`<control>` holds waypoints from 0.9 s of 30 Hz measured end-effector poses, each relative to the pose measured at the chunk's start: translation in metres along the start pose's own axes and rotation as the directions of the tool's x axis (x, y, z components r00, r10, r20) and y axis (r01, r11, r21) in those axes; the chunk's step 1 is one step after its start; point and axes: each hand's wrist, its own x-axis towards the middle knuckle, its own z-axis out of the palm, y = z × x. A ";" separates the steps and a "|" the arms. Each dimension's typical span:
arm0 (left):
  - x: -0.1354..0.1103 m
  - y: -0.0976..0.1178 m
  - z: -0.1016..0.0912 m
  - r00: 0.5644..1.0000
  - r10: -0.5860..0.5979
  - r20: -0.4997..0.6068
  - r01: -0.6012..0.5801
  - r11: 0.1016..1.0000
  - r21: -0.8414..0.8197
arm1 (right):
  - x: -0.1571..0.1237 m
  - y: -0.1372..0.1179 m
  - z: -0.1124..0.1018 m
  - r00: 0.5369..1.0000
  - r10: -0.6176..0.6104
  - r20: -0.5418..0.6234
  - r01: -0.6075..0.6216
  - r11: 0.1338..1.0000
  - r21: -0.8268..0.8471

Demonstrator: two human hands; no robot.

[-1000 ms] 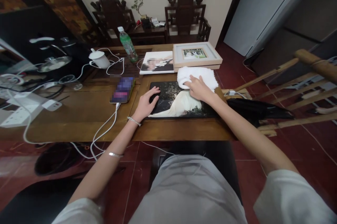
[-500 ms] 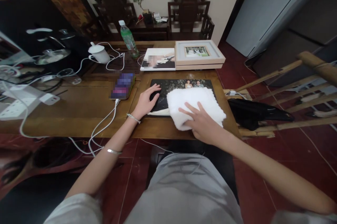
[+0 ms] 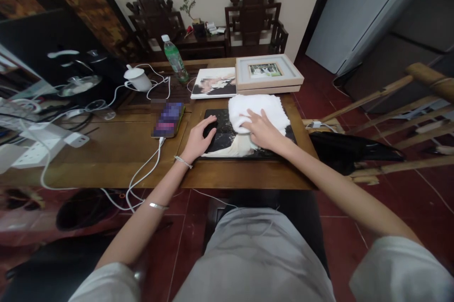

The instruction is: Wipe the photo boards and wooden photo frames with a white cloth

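A dark photo panel with a wedding picture lies flat on the wooden table. My left hand rests on its left edge, fingers stretched out and holding nothing. Over the panel's upper right part lies a folded white towel. My right hand holds the towel at its lower left, fingers spread on top and some tucked at the fold. The towel hides the couple in the picture; the pale dress train shows below it.
Behind the panel are a white-edged photo print and stacked light wooden frames. To the left lie a phone on a cable, a lidded white cup, a green bottle and a power strip. A bamboo rack stands right.
My right hand has slid the towel away from me, up the panel, uncovering its lower edge and the dress train. My left hand stays on the left edge.
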 end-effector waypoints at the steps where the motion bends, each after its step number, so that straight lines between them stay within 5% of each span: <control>1: 0.000 0.000 0.000 1.000 -0.003 0.001 0.003 1.000 0.003 | -0.011 -0.010 0.000 1.000 -0.016 0.017 0.016 1.000 0.007; 6: 0.000 -0.001 0.002 0.999 -0.015 0.030 0.015 1.000 -0.001 | -0.072 -0.062 -0.009 0.985 -0.152 0.085 0.148 0.987 0.057; 10: 0.000 -0.002 0.003 0.999 -0.012 0.039 0.012 1.000 -0.007 | -0.091 -0.074 -0.017 0.965 -0.238 0.108 0.227 0.969 0.098; 14: 0.001 -0.003 0.003 0.999 -0.008 0.040 0.008 1.000 -0.005 | -0.069 -0.050 -0.011 0.977 -0.198 0.077 0.193 0.979 0.071; 22: 0.001 -0.006 0.004 1.000 0.001 0.028 -0.001 1.000 -0.010 | 0.017 0.020 -0.004 0.999 0.032 0.012 -0.032 0.999 -0.016; 27: 0.001 -0.005 0.004 0.999 -0.003 0.034 0.004 1.000 -0.022 | 0.031 0.021 -0.005 0.998 0.056 0.013 -0.056 0.998 -0.039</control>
